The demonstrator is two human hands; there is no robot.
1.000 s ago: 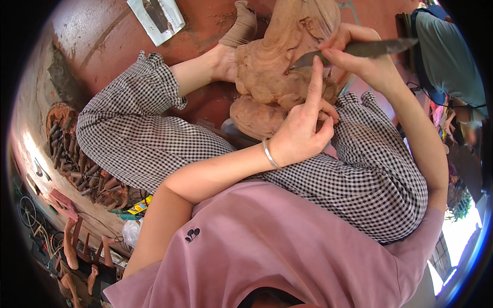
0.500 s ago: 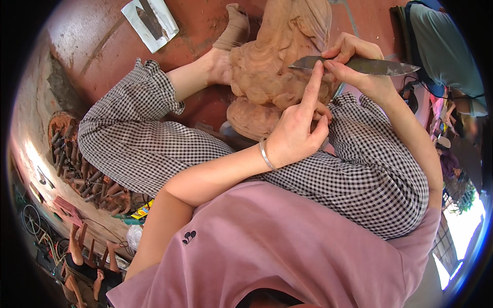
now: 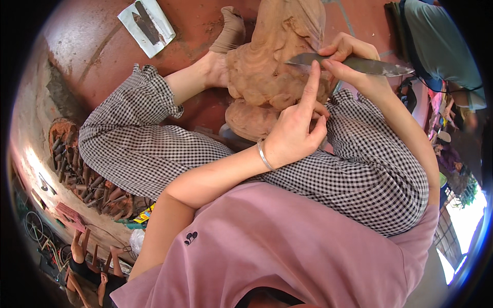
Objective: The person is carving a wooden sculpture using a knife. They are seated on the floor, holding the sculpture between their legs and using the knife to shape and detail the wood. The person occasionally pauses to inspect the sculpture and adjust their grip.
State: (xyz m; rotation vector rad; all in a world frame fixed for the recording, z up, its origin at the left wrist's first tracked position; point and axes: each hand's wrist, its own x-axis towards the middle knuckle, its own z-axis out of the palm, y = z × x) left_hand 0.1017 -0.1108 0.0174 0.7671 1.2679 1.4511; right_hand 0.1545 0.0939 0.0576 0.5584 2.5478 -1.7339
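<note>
A carved brown wooden sculpture (image 3: 267, 77) with rounded, knobbly forms stands between my legs. My right hand (image 3: 359, 61) pinches a flat pointed metal blade (image 3: 377, 66), held roughly level over the carving's right side. My left hand (image 3: 298, 126), with a silver bangle at its wrist, reaches over the carving's near right part. Its index finger points up to the blade's lower edge; whether the tip touches cannot be made out. The left thumb stands apart and the other fingers are bent, with nothing visible in them. My sock-covered foot rests against the carving's left side.
Two dark blades lie on a white sheet (image 3: 167, 36) on the red tiled floor at far left. Many carving tools (image 3: 87, 179) are heaped left of my knee. Another person's leg (image 3: 444, 51) is at upper right; another person sits at lower left.
The whole view has shifted slightly, so the carving and the blade appear a little farther left. Both hands keep nearly the same pose.
</note>
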